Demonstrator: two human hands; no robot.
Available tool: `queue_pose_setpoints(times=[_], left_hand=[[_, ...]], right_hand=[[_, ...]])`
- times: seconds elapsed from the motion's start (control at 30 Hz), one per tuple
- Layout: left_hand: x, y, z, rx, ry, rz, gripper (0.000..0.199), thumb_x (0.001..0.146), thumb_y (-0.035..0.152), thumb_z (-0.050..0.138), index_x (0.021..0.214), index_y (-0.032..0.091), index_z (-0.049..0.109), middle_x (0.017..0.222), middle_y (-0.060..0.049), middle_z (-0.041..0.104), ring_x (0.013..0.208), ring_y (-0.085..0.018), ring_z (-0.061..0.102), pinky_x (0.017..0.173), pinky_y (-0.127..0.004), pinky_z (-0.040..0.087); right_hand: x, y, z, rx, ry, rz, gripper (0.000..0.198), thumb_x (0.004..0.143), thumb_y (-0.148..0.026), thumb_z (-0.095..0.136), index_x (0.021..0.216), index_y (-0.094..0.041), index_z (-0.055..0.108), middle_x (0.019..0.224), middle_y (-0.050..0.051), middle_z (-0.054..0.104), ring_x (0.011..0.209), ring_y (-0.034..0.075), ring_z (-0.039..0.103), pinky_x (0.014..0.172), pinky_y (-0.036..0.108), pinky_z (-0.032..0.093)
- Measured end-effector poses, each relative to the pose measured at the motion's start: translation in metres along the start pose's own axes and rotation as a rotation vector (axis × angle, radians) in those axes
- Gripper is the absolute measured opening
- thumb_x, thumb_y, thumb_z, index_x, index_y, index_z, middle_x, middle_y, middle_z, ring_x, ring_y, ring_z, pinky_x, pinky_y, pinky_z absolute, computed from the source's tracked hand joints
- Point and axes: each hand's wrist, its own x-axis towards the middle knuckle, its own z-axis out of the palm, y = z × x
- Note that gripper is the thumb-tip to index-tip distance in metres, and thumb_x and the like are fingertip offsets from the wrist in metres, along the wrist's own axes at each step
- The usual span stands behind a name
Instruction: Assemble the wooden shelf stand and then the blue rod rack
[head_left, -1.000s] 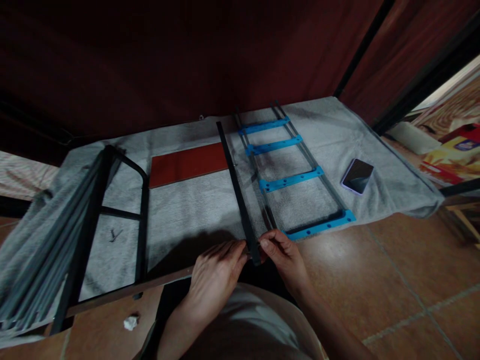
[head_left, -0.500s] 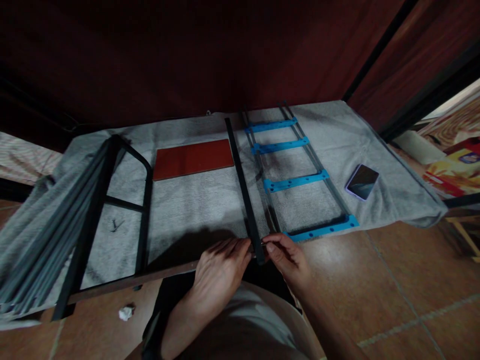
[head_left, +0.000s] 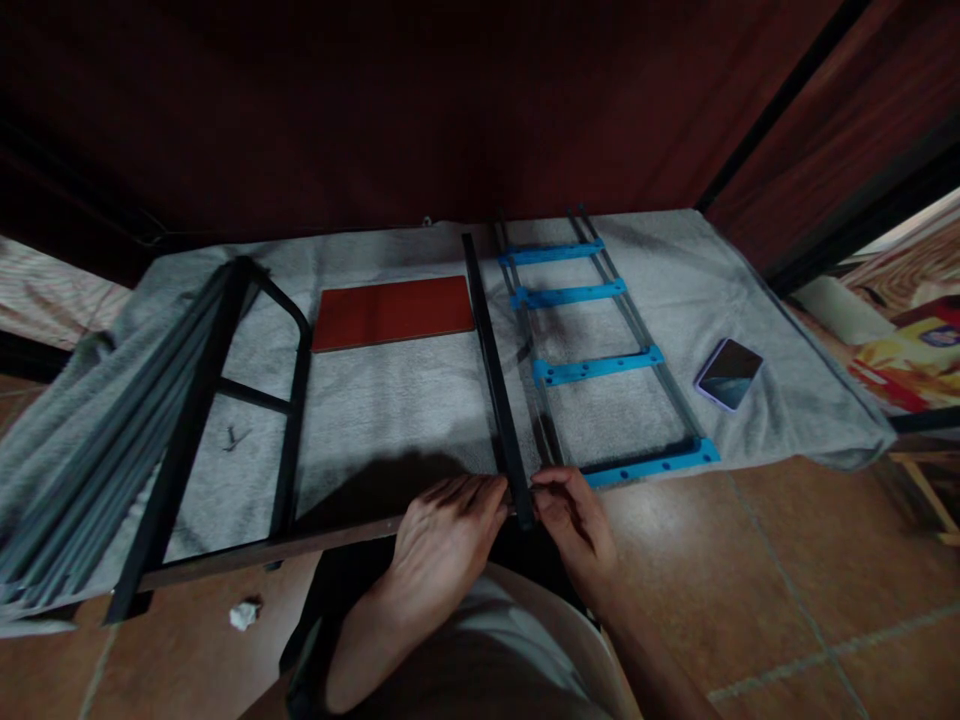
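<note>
My left hand (head_left: 450,532) curls over the right end of a long brown board (head_left: 330,541), its fingertips against the near end of a straight black metal bar (head_left: 493,380). The board runs left to a black metal frame (head_left: 291,440) with a rounded corner and a crossbar. On the bar's other side, my right hand (head_left: 576,520) pinches close to the same end; whatever small thing lies between its fingertips is too hidden to name. Just beyond it lies a rack of grey rods with blue perforated crosspieces (head_left: 600,370).
A reddish-brown panel (head_left: 394,312) lies between frame and bar on the grey cloth (head_left: 390,400). Grey tubes (head_left: 112,460) are bundled at left, with small dark pieces (head_left: 234,438) inside the frame. A phone (head_left: 729,374) rests at right. Crumpled white paper (head_left: 244,614) is on the floor.
The view has shifted slightly. Both hands stay at the near end of the black bar, and the right fingertips have moved only a little there.
</note>
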Motion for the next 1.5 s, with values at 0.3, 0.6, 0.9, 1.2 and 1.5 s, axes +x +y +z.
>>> queue_pose_setpoints(times=[0.3, 0.6, 0.9, 1.2, 1.5], left_hand=[[-0.0026, -0.0008, 0.0022, -0.010, -0.002, -0.004, 0.009, 0.092, 0.017, 0.056, 0.098, 0.022, 0.060, 0.084, 0.002, 0.069, 0.075, -0.018, 0.066, 0.066, -0.030, 0.044], [0.0009, 0.0006, -0.0007, 0.003, -0.002, -0.006, 0.010, 0.091, 0.016, 0.056, 0.097, 0.022, 0.061, 0.083, 0.002, 0.070, 0.075, -0.017, 0.066, 0.065, -0.030, 0.045], [-0.0009, 0.0005, 0.0013, 0.014, -0.015, -0.008, 0.010, 0.089, 0.016, 0.058, 0.097, 0.022, 0.060, 0.084, 0.001, 0.069, 0.076, -0.019, 0.066, 0.066, -0.031, 0.046], [-0.0026, -0.0005, 0.0024, 0.008, -0.009, -0.002, 0.012, 0.089, 0.016, 0.059, 0.099, 0.022, 0.060, 0.085, 0.001, 0.070, 0.078, -0.019, 0.066, 0.067, -0.031, 0.047], [-0.0016, 0.0001, 0.0007, 0.030, 0.007, 0.013, 0.015, 0.087, 0.016, 0.060, 0.101, 0.021, 0.061, 0.086, 0.000, 0.071, 0.078, -0.019, 0.067, 0.068, -0.031, 0.048]], right_hand=[[0.0061, 0.0060, -0.0039, -0.241, -0.025, -0.060, 0.018, 0.098, -0.038, 0.048, 0.094, -0.024, 0.058, 0.076, -0.003, 0.060, 0.070, 0.011, 0.058, 0.064, 0.024, 0.043], [0.0015, 0.0005, -0.0060, -0.235, -0.050, -0.085, 0.022, 0.097, -0.036, 0.048, 0.116, -0.027, 0.056, 0.096, 0.001, 0.066, 0.087, 0.014, 0.063, 0.077, 0.026, 0.048], [0.0055, 0.0045, -0.0058, -0.237, -0.058, -0.065, 0.018, 0.098, -0.038, 0.047, 0.101, -0.025, 0.059, 0.081, -0.002, 0.060, 0.072, 0.012, 0.057, 0.065, 0.024, 0.044], [0.0046, 0.0073, -0.0050, -0.184, -0.044, -0.091, 0.018, 0.096, -0.037, 0.049, 0.104, -0.025, 0.058, 0.089, 0.001, 0.065, 0.081, 0.015, 0.063, 0.072, 0.027, 0.049], [0.0023, 0.0038, -0.0060, -0.206, -0.029, -0.098, 0.025, 0.096, -0.037, 0.049, 0.119, -0.027, 0.054, 0.096, 0.002, 0.065, 0.083, 0.015, 0.062, 0.073, 0.027, 0.050]])
